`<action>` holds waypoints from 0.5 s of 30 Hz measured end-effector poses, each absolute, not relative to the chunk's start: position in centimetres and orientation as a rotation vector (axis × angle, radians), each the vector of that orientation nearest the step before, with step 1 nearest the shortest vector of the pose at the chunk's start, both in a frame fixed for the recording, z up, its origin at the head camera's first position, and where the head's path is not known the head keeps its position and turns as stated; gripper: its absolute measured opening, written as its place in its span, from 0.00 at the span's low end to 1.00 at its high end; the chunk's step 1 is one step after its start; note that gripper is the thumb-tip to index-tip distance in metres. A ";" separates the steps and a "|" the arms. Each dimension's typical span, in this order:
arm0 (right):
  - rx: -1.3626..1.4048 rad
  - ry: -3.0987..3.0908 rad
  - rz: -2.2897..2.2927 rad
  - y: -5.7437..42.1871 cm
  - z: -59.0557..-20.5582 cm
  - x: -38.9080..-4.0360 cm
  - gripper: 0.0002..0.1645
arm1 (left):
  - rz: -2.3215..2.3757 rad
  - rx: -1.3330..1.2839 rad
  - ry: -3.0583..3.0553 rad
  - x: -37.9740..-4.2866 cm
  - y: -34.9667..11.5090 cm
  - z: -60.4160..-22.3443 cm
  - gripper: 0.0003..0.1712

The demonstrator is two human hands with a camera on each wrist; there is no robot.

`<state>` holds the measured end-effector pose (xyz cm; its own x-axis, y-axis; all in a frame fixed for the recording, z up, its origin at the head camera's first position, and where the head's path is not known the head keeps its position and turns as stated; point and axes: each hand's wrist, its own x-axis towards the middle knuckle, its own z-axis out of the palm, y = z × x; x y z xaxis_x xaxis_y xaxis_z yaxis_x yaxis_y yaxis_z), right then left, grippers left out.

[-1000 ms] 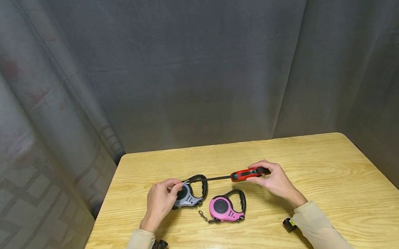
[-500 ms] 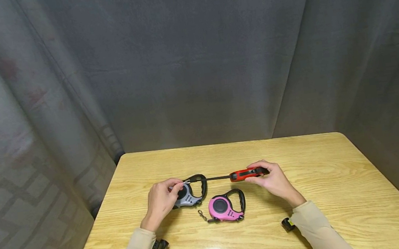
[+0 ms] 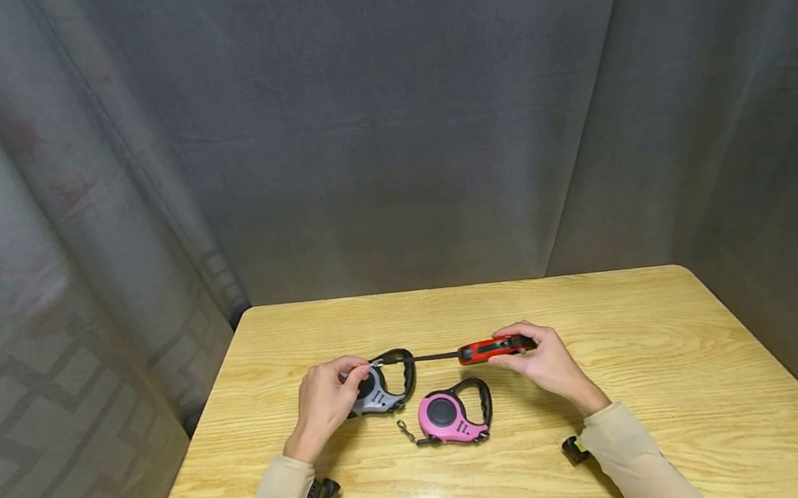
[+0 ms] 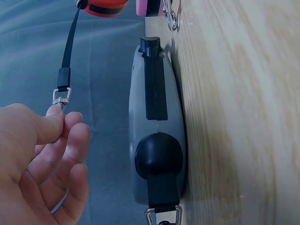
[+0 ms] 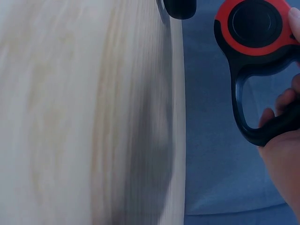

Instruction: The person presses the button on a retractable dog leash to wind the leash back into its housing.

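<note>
My right hand (image 3: 552,362) grips a red and black retractable dog leash (image 3: 484,350) by its body and handle, held above the table. From it a black strap (image 3: 432,356) runs out taut to the left. At the strap's far end, my left hand (image 3: 328,397) pinches the metal clip (image 4: 61,99) between thumb and forefinger. A grey retractable leash (image 3: 377,403) lies below the left hand, partly hidden by it. In front of the strap, a pink retractable leash (image 3: 442,414) lies flat on the table, its metal clip pointing left.
The wooden table (image 3: 689,379) has a rounded far edge. Grey curtains (image 3: 384,133) hang behind it and along both sides. A small black camera (image 3: 325,491) sits at the left wrist, another camera (image 3: 574,451) at the right.
Both hands stay almost still, the strap drawn out between them throughout. The red leash has shifted very slightly left. The grey and pink leashes lie as before.
</note>
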<state>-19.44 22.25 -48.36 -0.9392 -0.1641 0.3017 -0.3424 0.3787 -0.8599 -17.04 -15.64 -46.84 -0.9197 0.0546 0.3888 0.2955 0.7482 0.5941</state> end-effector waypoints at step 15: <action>0.496 -2.450 1.587 21.7 -48.2 -19.4 0.24 | -0.964 -0.275 -2.604 -17.0 -15.4 -46.6 0.03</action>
